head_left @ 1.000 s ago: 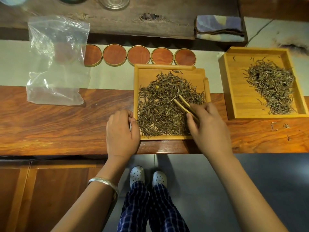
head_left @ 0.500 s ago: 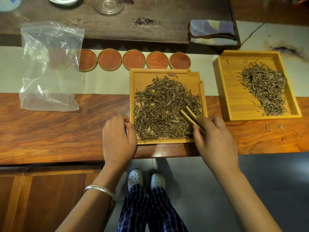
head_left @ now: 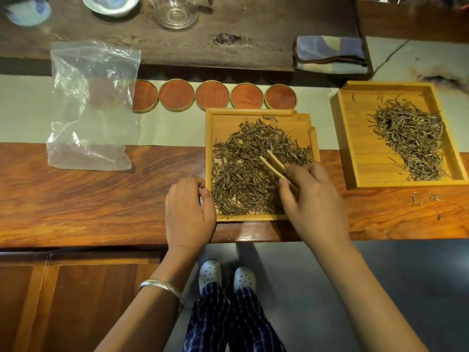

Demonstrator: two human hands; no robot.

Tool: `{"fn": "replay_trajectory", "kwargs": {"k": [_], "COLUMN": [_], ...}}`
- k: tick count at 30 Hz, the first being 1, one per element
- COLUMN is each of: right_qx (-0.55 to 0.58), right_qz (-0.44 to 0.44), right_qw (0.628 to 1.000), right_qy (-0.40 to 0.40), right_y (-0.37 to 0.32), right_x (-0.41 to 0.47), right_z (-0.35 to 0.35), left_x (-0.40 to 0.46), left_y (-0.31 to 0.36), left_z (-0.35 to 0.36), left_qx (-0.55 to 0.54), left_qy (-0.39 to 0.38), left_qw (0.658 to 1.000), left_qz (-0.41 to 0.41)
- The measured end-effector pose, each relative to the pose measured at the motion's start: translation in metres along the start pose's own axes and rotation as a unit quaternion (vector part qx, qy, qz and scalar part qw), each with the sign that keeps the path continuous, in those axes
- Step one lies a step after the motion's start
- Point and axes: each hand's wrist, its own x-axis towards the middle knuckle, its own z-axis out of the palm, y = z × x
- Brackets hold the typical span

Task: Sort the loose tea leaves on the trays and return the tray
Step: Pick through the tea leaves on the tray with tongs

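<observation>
A light wooden tray (head_left: 258, 115) lies in front of me on the counter, covered with a spread of dark loose tea leaves (head_left: 243, 179). My right hand (head_left: 314, 199) grips bamboo tweezers (head_left: 272, 162), whose tips rest in the leaves near the tray's right side. My left hand (head_left: 189, 212) holds the tray's near left edge, fingers curled at the rim. A second wooden tray (head_left: 355, 138) sits to the right with a smaller heap of tea leaves (head_left: 411, 138) in its right half.
A clear plastic bag (head_left: 92, 105) lies at the left. Several round wooden coasters (head_left: 212, 95) line up behind the near tray. A folded cloth (head_left: 330, 53), a glass cup (head_left: 175, 11) and porcelain cups stand at the back. A few stray leaves (head_left: 416, 198) lie on the counter.
The view has shifted slightly. The tweezer tips have moved a little within the leaves of the near tray. My left hand stays at the tray's edge.
</observation>
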Motion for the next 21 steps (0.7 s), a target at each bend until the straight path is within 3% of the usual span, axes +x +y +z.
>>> {"fn": "replay_trajectory", "kwargs": {"k": [21], "right_qx": [-0.050], "right_qz": [-0.036], "right_qw": [0.998], "right_qy": [-0.022], "right_y": [-0.038], "right_x": [0.057], "right_z": [0.033], "left_x": [0.001], "left_y": [0.001], "left_z": [-0.004], "left_qx": [-0.027], "left_qy": [-0.011], "left_qw": [1.000], "left_qz": [-0.011]}}
